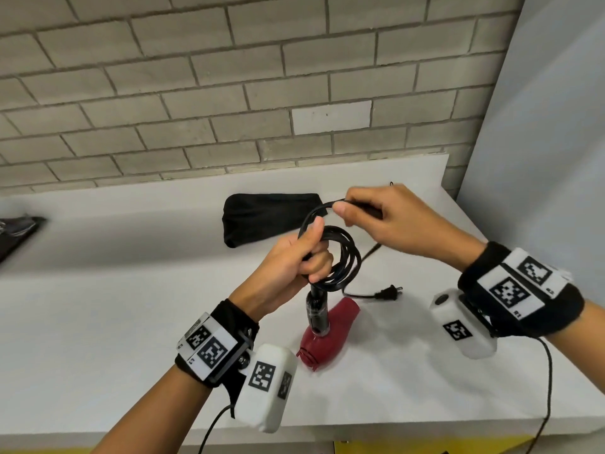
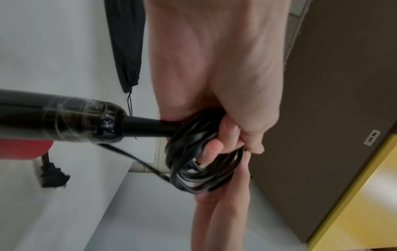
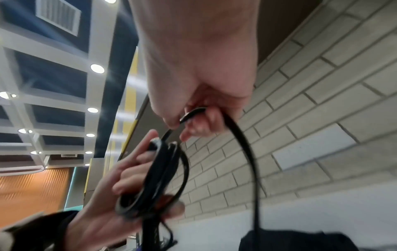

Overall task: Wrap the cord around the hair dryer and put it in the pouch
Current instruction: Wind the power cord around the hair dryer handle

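At nine o'clock on the smooth white counter (image 1: 98, 322), a dark, glossy object (image 1: 16, 231) pokes in from the frame's edge, too cropped to identify. Behind everything runs a wall of pale grey bricks (image 1: 196, 93) with rough, matte faces.

Toward the centre, the left hand (image 1: 288, 270) is curled into a fist around several round loops of the black cord (image 1: 343, 257), thumb up and pressing on the bundle; the left wrist view shows the flat, rubbery strands stacked between the fingers (image 2: 211, 147). Just below the fist, the hair dryer (image 1: 327, 326) stands with its glossy red, tapering body down on the counter at six o'clock of the coil, and its cylindrical black handle rising toward the hand; clear, wrinkled tape bands the handle.

At twelve o'clock of the coil lies the pouch (image 1: 268, 221), a limp, matte black fabric bag, flat on the counter, separate from the dryer.

To the right, the right hand (image 1: 386, 217) pinches a strand of the cord between thumb and curled fingers, drawing an arc over the coil. From there the cord trails down to the counter, ending in the black two-pronged plug (image 1: 389, 292) at three o'clock of the dryer.
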Demonstrator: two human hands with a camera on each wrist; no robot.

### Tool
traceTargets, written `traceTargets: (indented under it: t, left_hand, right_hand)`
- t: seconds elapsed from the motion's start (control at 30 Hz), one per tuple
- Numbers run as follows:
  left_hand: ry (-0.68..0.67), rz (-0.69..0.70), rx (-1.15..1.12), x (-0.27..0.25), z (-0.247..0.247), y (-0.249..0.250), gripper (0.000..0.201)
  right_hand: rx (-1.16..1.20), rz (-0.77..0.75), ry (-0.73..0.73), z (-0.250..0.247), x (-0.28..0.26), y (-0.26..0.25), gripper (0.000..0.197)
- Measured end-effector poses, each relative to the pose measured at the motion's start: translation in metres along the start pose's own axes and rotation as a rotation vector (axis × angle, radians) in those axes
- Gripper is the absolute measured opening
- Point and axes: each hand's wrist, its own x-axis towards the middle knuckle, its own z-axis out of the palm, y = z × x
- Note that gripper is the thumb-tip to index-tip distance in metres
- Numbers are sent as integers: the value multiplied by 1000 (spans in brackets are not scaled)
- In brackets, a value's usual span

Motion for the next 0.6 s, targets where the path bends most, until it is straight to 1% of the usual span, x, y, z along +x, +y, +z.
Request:
traceTargets:
  t: [0.07,0.1,0.17,0.23,0.27,0.3,0.33,0.4,0.43,0.53,0.6]
  left_hand:
    - [36,8,15,1,-1,-1,45]
    - [40,6,5,2,-1,-2,45]
    - [24,14,-10,3,0,-3,45]
    - [-3,23,1,4,0,-4,51]
    - [-15,27,10,5,-1,-4,55]
    - [-33,35,22,5,-2,-4,54]
    - [-39,49,37,6,-3,-5,55]
    - [-18,79,46,7,-7,-7,42]
    - [9,86,43,8,-8,-8,36]
    - [92,69,82,10,-10,-9,34]
    - [124,57,104,12,-9,-8,25]
  right_hand:
    - [156,67,-67,11,-8,1,27]
    - [248,88,-71,18,-12,0,26]
    - [460,117,-31,32,-17,3,37]
    - [627,145,9,45,-19,8,45]
    - [660,160,26,49,-18,10,48]
    - [678,177,33,52,-18,11,48]
    - [695,190,36,54,-17,11,45]
    - [714,198,56,55,-15,9,39]
    - [702,203,80,55,-14,11,41]
    - [684,185,151,60,-15,17,49]
    - [705,175,172,62,-19,17,43]
